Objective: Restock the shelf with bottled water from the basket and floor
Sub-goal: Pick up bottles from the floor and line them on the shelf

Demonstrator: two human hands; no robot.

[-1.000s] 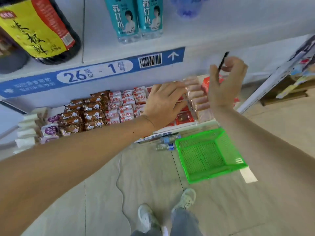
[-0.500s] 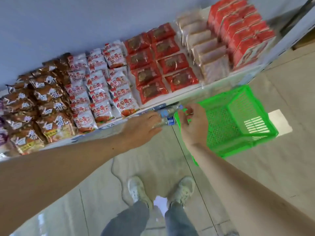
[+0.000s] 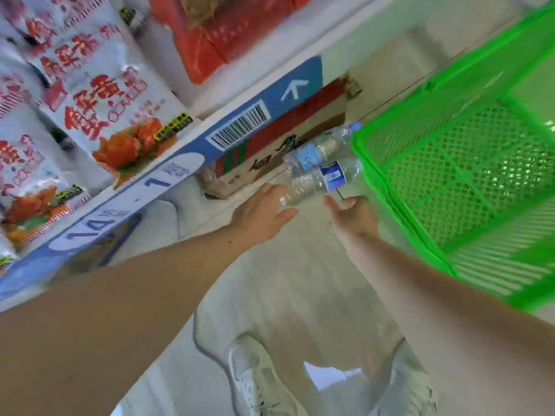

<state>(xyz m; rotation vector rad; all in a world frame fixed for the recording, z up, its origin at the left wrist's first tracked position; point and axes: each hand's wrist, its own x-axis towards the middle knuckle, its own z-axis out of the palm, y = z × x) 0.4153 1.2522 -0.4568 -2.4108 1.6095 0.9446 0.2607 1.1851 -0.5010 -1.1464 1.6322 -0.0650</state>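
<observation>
Two clear water bottles lie on the floor beside the green basket (image 3: 435,178). The near bottle (image 3: 315,181) carries a dark blue label; the far bottle (image 3: 322,147) has a pale blue label and a blue cap. My left hand (image 3: 261,211) reaches the near bottle's base, its fingers straight and touching it and its thumb spread wide. Just below the same bottle, my right hand (image 3: 354,214) is relaxed, holds nothing and stays a little apart from it. No bottle shows inside the basket.
The bottom shelf edge (image 3: 240,127) with its blue label strip juts out over the floor at the left, loaded with snack packets (image 3: 99,94). A cardboard box (image 3: 288,127) sits under the shelf behind the bottles. My shoes (image 3: 255,376) stand on the pale tiles below.
I have bent much lower, so the bottles and basket look far closer. Both hands came down from the shelf to the bottles on the floor; the left now touches the near one.
</observation>
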